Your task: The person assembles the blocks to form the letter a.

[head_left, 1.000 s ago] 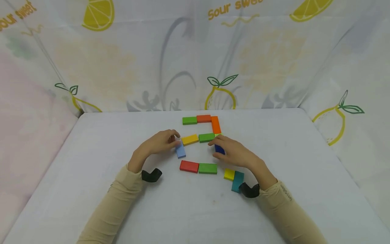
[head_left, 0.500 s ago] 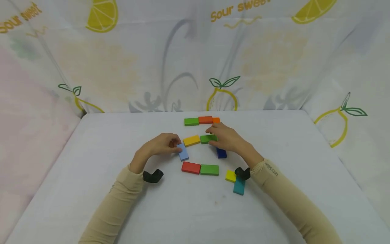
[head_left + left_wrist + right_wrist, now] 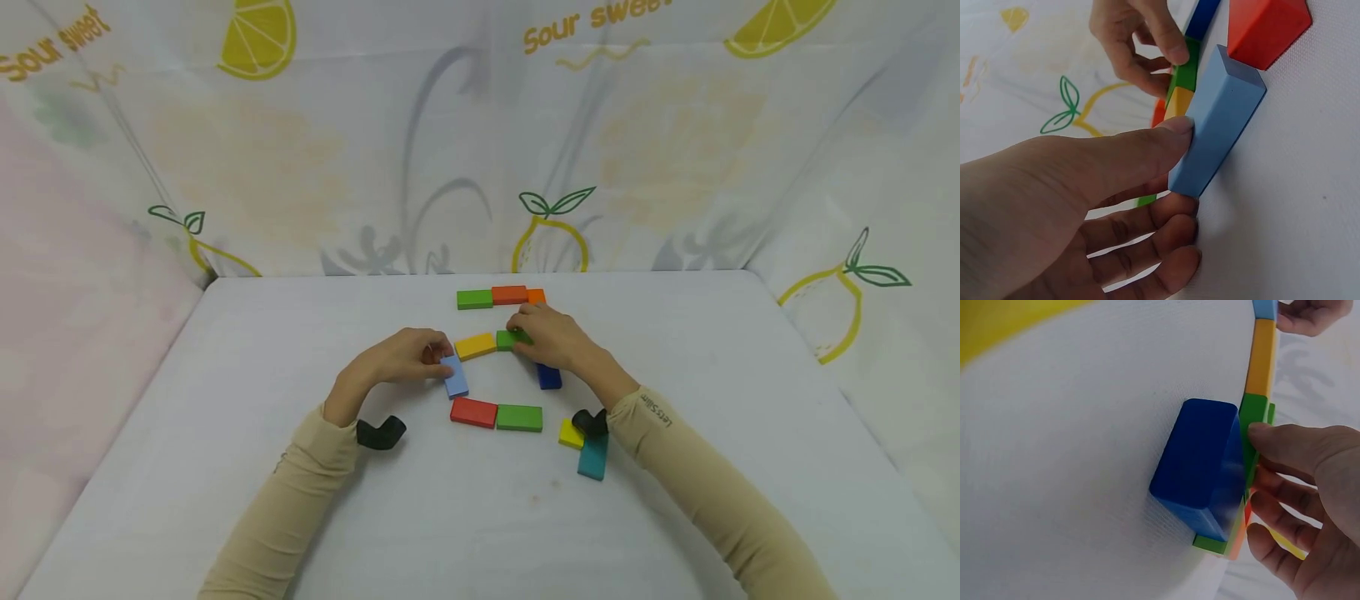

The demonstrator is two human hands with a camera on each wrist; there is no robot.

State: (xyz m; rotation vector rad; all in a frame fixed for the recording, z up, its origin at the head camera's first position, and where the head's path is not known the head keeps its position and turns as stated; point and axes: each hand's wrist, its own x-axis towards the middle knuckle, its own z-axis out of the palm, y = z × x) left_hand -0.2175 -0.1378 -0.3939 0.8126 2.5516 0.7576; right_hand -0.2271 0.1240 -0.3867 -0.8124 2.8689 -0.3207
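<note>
Light-blue block (image 3: 457, 381) sits pinched in the left hand (image 3: 401, 357).

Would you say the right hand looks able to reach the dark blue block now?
Probably yes: the dark blue block lies close to the right hand, its top bare, though that hand pinches a green block.

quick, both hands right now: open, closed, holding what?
Left hand: closed, pinching the light blue block.
Right hand: closed, thumb and fingers on the green block beside the amber block.
</note>
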